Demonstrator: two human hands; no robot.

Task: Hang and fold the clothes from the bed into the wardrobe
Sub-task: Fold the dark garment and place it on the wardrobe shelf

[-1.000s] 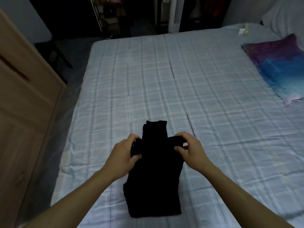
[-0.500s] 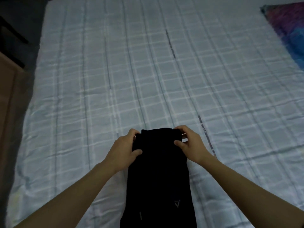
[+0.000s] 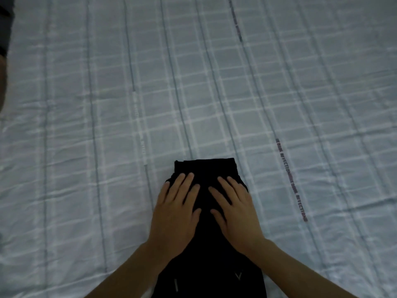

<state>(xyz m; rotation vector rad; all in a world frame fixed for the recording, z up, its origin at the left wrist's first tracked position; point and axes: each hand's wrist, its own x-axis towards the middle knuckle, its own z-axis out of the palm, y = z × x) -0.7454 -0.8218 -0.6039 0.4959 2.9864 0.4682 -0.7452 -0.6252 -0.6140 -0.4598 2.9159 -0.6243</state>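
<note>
Materials: woven cotton-like bed sheet, pale blue-grey, checked with lighter bands and thin dark lines. Finely creased all over, deeper wrinkles along the left side of the frame. Fills nearly the whole view.

Right of centre: a narrow printed strip of lettering, dark with reddish tint, running diagonally down the sheet. Only partly legible.

Extreme upper left corner: a dark edge past the sheet border. Cannot tell what it is. Dim, bluish lighting throughout.

Task item: black garment, matte, soft knit or jersey by the look. Lies flat on the sheet at lower centre of the frame, running off the bottom edge. Folded into a long narrow shape. Upper end squared off, with stacked layer edges showing along the top. Widens slightly toward the bottom.
- Small pale V-shaped mark at lower right of the fabric.
- Short pale bar mark at lower left.

Left hand: palm down on the upper left part of the garment. Fingers straight, slightly spread, thumb out toward the middle.

Right hand: palm down on the upper right part, just beside the left, not touching it. Fingers straight and slightly fanned, pressing flat on the cloth.

Bare forearms enter from the bottom edge on either side of the garment.
</note>
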